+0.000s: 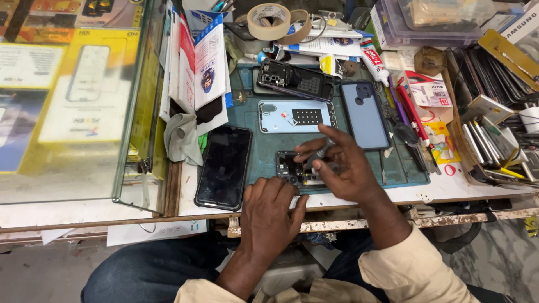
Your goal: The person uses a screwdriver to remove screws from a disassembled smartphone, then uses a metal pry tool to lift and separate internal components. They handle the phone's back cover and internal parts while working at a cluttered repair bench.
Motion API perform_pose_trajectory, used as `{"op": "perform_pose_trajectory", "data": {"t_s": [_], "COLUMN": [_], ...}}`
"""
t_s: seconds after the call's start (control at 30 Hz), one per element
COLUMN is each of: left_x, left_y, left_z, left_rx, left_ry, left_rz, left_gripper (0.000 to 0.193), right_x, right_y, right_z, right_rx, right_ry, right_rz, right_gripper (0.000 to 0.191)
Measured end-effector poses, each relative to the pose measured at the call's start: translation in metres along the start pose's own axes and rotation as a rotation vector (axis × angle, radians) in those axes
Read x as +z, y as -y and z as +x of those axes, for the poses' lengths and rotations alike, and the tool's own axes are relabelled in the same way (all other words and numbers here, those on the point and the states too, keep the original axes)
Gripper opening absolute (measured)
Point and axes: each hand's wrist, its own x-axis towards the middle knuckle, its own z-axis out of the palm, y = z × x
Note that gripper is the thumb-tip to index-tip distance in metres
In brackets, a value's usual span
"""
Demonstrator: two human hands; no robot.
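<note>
Right hand (342, 168) pinching screwdriver (319, 154) over opened phone (295, 171), frame centre; left hand (269, 210) spread, bracing it. Next: seat tip squarely.

Glossy black glass phone (223, 166) — matt teal rubber mat (269, 151) — grey cloth rag (181, 138).

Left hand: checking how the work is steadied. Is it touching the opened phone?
Touching: in the head view the left hand has fingertips resting on the opened phone.
</note>
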Motion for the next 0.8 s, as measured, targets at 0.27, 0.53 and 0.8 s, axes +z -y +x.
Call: {"op": "perform_pose_trajectory", "data": {"t_s": [0.27, 0.53, 0.8], "left_x": [-0.005, -0.004, 0.004], "left_y": [0.002, 0.006, 0.004], "left_z": [0.001, 0.004, 0.005], "left_rx": [-0.007, 0.005, 0.012], "left_ry": [0.012, -0.008, -0.024], "left_rz": [-0.015, -0.018, -0.018], "left_gripper": [0.019, 0.020, 0.020], "right_x": [-0.033, -0.039, -0.038], "right_y": [-0.002, -0.045, -0.045], "right_z": [0.042, 0.069, 0.069], "right_rx": [-0.053, 0.056, 0.190], "right_ry": [-0.167, -0.227, -0.247], "right_rz": [0.048, -0.118, -0.249], "right_gripper": [0.072, 0.022, 0.018]}}
